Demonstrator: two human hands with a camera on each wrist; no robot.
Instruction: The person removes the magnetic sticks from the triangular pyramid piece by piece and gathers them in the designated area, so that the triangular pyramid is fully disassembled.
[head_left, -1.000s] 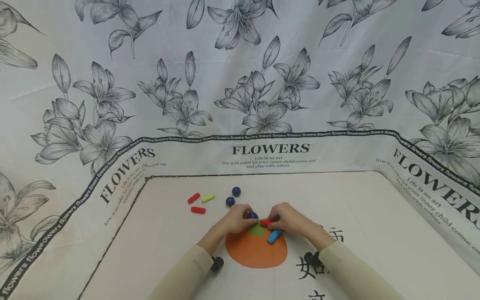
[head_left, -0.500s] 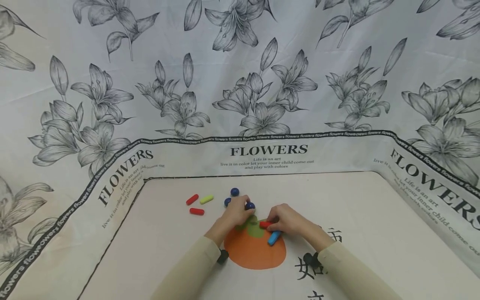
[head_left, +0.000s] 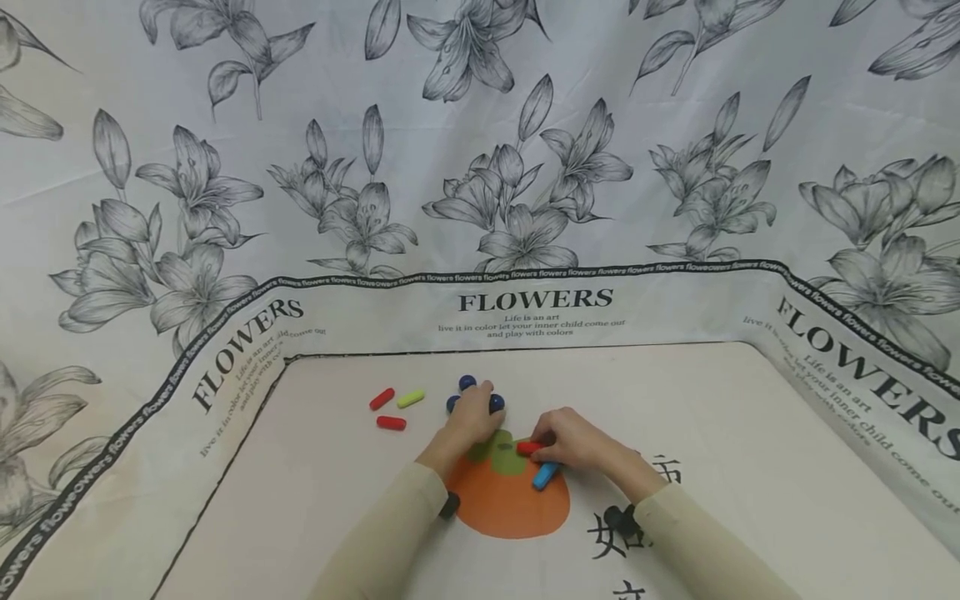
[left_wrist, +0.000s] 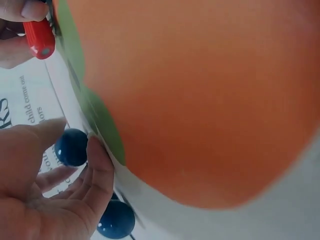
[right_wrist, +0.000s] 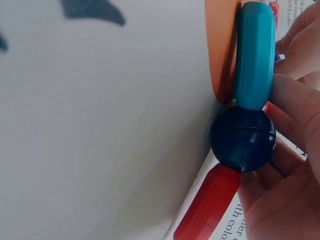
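Note:
My left hand (head_left: pixel 471 417) pinches a dark blue ball (left_wrist: pixel 71 147) between thumb and fingers, just beyond the printed orange fruit. Two other blue balls lie close by, one at the back (head_left: pixel 467 382) and one partly behind the hand (head_left: pixel 452 404). My right hand (head_left: pixel 572 437) holds a joined piece over the fruit's right side. In the right wrist view this piece shows a light blue rod (right_wrist: pixel 255 55) and a red rod (right_wrist: pixel 207 202) meeting at a dark blue ball (right_wrist: pixel 243 138). The fingers hide part of it.
Left of the balls lie two red rods, one farther back (head_left: pixel 382 398) and one nearer (head_left: pixel 391 423), with a yellow-green rod (head_left: pixel 411 398) beside them. The pale tabletop cloth (head_left: pixel 322 467) bears the orange fruit print (head_left: pixel 517 512) and black characters. A flowered curtain (head_left: pixel 360 317) encloses the back and sides.
My left hand has carried its blue ball away from the joined piece, back and slightly left to the other two balls. The right hand has kept its grip nearly in place.

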